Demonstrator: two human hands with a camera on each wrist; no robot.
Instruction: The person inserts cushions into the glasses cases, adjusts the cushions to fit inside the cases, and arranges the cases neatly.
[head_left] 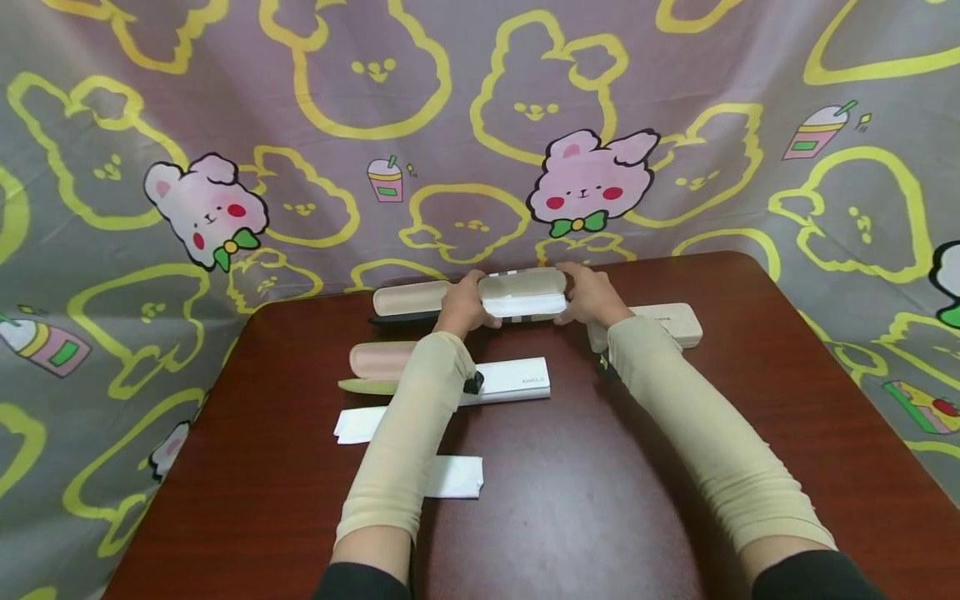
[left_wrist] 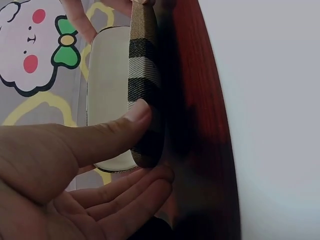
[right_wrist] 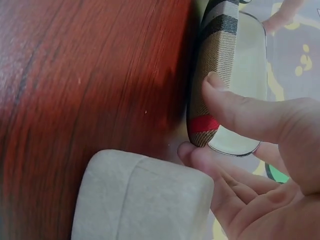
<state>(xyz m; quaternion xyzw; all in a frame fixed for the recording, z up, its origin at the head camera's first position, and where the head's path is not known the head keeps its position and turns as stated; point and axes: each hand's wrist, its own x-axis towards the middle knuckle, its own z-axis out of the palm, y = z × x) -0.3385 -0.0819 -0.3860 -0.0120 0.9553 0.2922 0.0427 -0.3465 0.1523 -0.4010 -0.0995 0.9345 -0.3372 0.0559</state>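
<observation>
Both hands hold an open plaid glasses case (head_left: 522, 283) near the table's back edge. Its raised lid shows a pale lining, and a folded white cloth (head_left: 523, 305) lies in it. My left hand (head_left: 462, 302) grips the left end. In the left wrist view the thumb lies on the plaid front of the case (left_wrist: 144, 70), fingers below. My right hand (head_left: 595, 293) grips the other end; the right wrist view has its thumb pressed on the plaid side (right_wrist: 220, 55) near a red stripe. Close by the right hand lies a closed cream glasses case (right_wrist: 145, 195).
Two open cases with pinkish linings stand at left, one at the back (head_left: 411, 297) and one nearer (head_left: 378, 361). A long white case (head_left: 517, 377) lies under the left forearm. Folded white cloths (head_left: 358, 423) lie nearer. A patterned curtain (head_left: 465, 100) hangs behind the table.
</observation>
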